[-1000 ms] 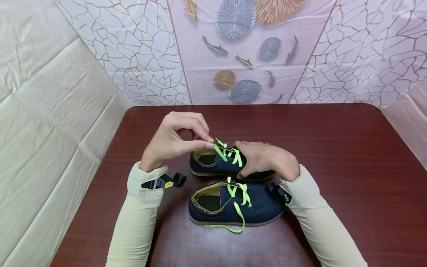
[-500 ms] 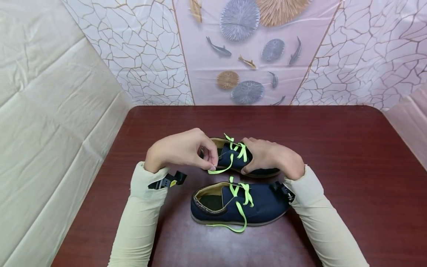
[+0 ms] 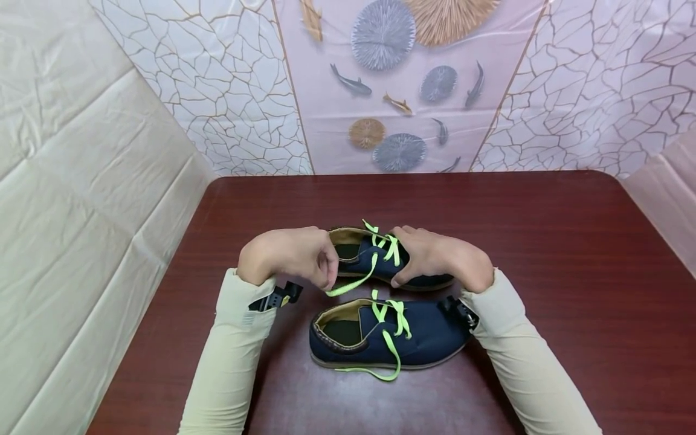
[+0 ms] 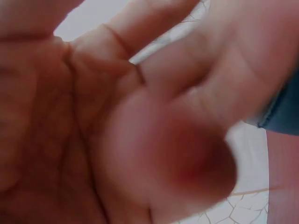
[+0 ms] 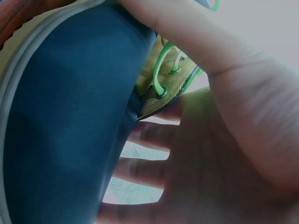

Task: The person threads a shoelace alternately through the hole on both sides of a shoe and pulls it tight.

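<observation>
Two navy lace-up shoes lie side by side on the table, toes pointing right. In the head view my left hand (image 3: 290,257) pinches the loose end of a neon yellow-green shoelace (image 3: 354,285) beside the heel of the far shoe (image 3: 360,264). The lace runs from that shoe's eyelets to the fingertips. My right hand (image 3: 443,257) grips the far shoe's front part, thumb on the near side and fingers over the far side. The right wrist view shows this hand against the navy upper (image 5: 70,116). In the left wrist view, curled fingers (image 4: 168,154) fill the picture and the lace is hidden.
The near shoe (image 3: 435,335) stands just in front, its lace (image 3: 393,356) trailing onto the table. A dark red-brown table (image 3: 571,272) carries both shoes. Patterned sheeting (image 3: 402,90) hangs behind the back edge, and pale cloth (image 3: 98,199) hangs at the left.
My left hand has come down and toward me with the lace end, from above the far shoe to beside its heel, drawing the lace out. The right hand keeps its grip.
</observation>
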